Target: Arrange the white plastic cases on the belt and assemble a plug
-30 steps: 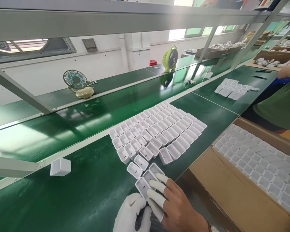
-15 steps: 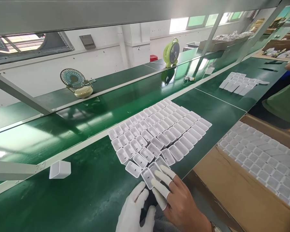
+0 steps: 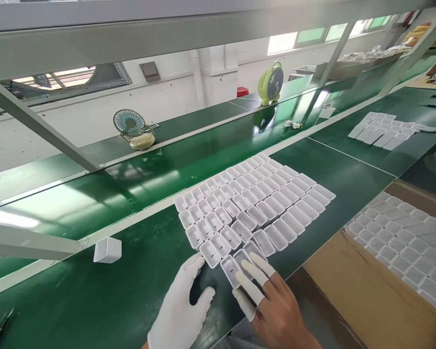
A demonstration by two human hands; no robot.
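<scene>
Touching nearest rectangular white boxes (image 3: 230, 272) with slightly spread fingers (image 3: 252, 291) of right hand (image 3: 281, 308), and holding gloved left hand (image 3: 178, 308) with fingers parted beside box rows (image 3: 256, 215) beyond the fingertips.

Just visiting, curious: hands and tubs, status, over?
Right hand on nearest tubs. Left hand open, close by. Other tubs in rows. Stray tub apart, not blocking.

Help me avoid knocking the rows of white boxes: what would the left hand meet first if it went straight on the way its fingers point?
Probably the open white box just ahead of the gloved left hand; whether they touch is unclear.
</scene>
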